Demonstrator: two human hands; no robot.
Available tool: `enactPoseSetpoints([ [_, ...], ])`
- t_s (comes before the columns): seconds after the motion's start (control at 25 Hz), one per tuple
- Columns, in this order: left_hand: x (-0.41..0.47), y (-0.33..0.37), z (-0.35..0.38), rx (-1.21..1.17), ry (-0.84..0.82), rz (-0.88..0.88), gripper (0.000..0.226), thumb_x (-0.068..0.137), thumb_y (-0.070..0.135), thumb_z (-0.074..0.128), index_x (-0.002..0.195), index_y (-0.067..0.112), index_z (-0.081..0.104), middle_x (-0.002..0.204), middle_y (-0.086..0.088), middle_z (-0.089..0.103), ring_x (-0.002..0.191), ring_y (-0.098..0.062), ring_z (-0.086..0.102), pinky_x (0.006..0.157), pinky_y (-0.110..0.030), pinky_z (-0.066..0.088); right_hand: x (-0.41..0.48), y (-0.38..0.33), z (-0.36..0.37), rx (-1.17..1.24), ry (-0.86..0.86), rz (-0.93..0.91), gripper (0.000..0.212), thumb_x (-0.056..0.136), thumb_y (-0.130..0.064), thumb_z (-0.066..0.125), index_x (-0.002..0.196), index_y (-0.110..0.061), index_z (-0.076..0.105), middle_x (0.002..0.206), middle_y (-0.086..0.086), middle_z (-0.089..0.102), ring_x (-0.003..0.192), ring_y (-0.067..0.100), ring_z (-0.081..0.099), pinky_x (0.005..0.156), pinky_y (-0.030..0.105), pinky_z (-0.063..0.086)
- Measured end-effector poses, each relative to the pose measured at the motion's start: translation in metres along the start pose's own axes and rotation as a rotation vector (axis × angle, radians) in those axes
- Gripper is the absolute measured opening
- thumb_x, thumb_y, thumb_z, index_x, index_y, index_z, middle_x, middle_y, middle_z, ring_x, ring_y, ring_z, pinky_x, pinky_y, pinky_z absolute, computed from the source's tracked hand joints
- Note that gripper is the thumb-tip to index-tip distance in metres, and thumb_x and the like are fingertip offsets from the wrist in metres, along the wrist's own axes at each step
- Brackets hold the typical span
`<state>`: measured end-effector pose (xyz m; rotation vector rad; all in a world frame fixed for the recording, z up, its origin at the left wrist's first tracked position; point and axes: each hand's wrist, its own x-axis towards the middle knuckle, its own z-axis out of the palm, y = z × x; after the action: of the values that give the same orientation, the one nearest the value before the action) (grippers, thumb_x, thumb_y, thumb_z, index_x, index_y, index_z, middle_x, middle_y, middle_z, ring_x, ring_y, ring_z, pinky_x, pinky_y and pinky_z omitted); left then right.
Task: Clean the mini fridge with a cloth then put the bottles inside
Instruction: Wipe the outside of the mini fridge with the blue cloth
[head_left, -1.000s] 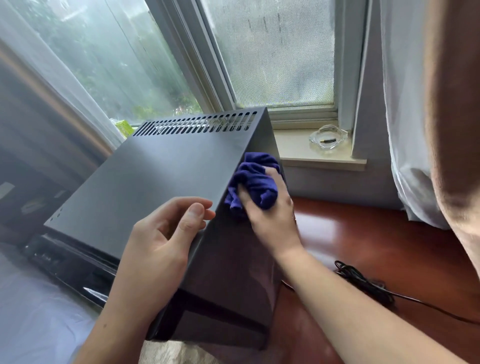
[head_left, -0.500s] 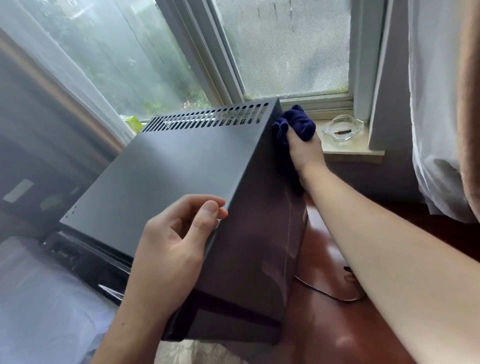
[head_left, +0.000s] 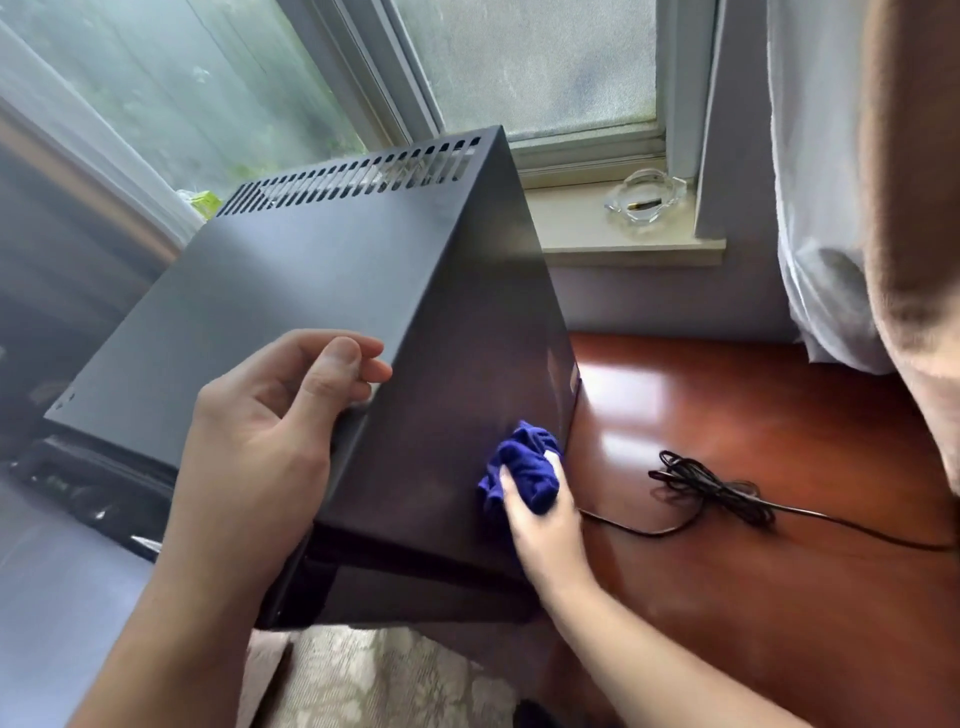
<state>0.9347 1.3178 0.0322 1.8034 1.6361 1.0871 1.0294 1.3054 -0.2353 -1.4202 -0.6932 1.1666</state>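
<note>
The mini fridge (head_left: 322, 291) is matt black all over, with a row of narrow slots along the far edge of its top, and the cloth (head_left: 530, 475) against its side is deep violet-blue. The tabletop (head_left: 727, 410) is glossy reddish-brown wood (streaked with pale window glare), with a black cord (head_left: 711, 486) toward its right edge. The ashtray (head_left: 647, 200) is clear glass, the curtain (head_left: 815, 208) white, the carpet (head_left: 374, 675) beige with a faint floral pattern.

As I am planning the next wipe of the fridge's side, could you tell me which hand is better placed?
The right hand: its fingers grip the blue cloth against the side panel of the mini fridge. The left hand holds no cloth and grips the top edge, likely steadying it.
</note>
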Motion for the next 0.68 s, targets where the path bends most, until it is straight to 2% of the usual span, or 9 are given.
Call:
enactPoseSetpoints([
  [0.08, 0.001, -0.003, 0.000, 0.017, 0.005, 0.010, 0.024, 0.104, 0.033, 0.056, 0.097, 0.024, 0.076, 0.093, 0.005, 0.078, 0.083, -0.009, 0.071, 0.080, -0.018, 0.054, -0.031, -0.021, 0.002, -0.010, -0.032, -0.113, 0.050, 0.080, -0.059, 0.069, 0.124, -0.037, 0.060, 0.128, -0.007, 0.067, 0.125, 0.007, 0.061, 0.112, 0.025, 0.042],
  [0.16, 0.001, -0.006, 0.000, 0.023, 0.006, 0.019, 0.023, 0.104, 0.033, 0.055, 0.097, 0.027, 0.076, 0.094, 0.005, 0.078, 0.084, -0.009, 0.071, 0.081, -0.021, 0.056, -0.045, -0.047, 0.003, -0.021, -0.056, -0.322, 0.035, 0.086, -0.047, 0.073, 0.117, -0.038, 0.060, 0.121, -0.005, 0.067, 0.119, 0.009, 0.063, 0.107, 0.023, 0.045],
  [0.28, -0.001, -0.007, -0.001, 0.020, 0.002, 0.035, 0.023, 0.104, 0.034, 0.054, 0.098, 0.027, 0.076, 0.095, 0.006, 0.078, 0.086, -0.009, 0.071, 0.084, -0.024, 0.056, -0.022, -0.075, 0.003, -0.002, -0.059, -0.483, 0.033, 0.088, -0.036, 0.077, 0.117, -0.035, 0.060, 0.118, -0.003, 0.067, 0.115, 0.005, 0.064, 0.105, 0.019, 0.043],
  [0.36, -0.002, -0.006, -0.001, 0.016, 0.001, 0.034, 0.023, 0.104, 0.033, 0.054, 0.099, 0.026, 0.076, 0.094, 0.007, 0.079, 0.087, -0.008, 0.071, 0.085, -0.023, 0.055, 0.016, -0.087, 0.001, -0.007, -0.035, -0.393, 0.039, 0.087, -0.038, 0.078, 0.120, -0.034, 0.059, 0.120, -0.009, 0.066, 0.116, -0.001, 0.059, 0.108, 0.016, 0.040],
  [0.44, -0.002, -0.004, 0.000, 0.025, 0.003, 0.032, 0.023, 0.104, 0.032, 0.054, 0.099, 0.026, 0.076, 0.093, 0.008, 0.078, 0.087, -0.006, 0.070, 0.086, -0.021, 0.054, 0.054, -0.081, -0.002, -0.013, -0.026, -0.247, 0.048, 0.083, -0.049, 0.076, 0.123, -0.025, 0.064, 0.121, -0.013, 0.067, 0.120, 0.004, 0.060, 0.113, 0.028, 0.042],
  [0.56, -0.002, -0.003, 0.000, 0.011, 0.010, 0.023, 0.023, 0.103, 0.033, 0.054, 0.097, 0.027, 0.076, 0.092, 0.006, 0.078, 0.086, -0.007, 0.070, 0.086, -0.023, 0.054, 0.073, -0.059, -0.003, -0.032, -0.010, -0.091, 0.063, 0.074, -0.067, 0.068, 0.124, -0.030, 0.064, 0.124, -0.013, 0.069, 0.124, 0.013, 0.062, 0.112, 0.041, 0.045],
  [0.64, 0.000, -0.002, 0.001, -0.008, 0.008, 0.016, 0.023, 0.102, 0.033, 0.055, 0.096, 0.027, 0.076, 0.091, 0.004, 0.078, 0.084, -0.007, 0.069, 0.083, -0.023, 0.053, 0.059, -0.044, -0.004, -0.060, -0.010, -0.023, 0.068, 0.071, -0.073, 0.064, 0.127, -0.036, 0.061, 0.127, -0.013, 0.069, 0.125, 0.013, 0.062, 0.112, 0.041, 0.046],
  [0.68, 0.000, -0.003, 0.001, -0.015, 0.009, 0.012, 0.023, 0.102, 0.033, 0.056, 0.096, 0.026, 0.076, 0.090, 0.004, 0.078, 0.083, -0.007, 0.069, 0.082, -0.022, 0.053, 0.047, -0.038, -0.005, -0.051, -0.020, -0.005, 0.063, 0.071, -0.073, 0.063, 0.124, -0.038, 0.061, 0.124, -0.016, 0.069, 0.123, 0.011, 0.063, 0.112, 0.040, 0.046],
])
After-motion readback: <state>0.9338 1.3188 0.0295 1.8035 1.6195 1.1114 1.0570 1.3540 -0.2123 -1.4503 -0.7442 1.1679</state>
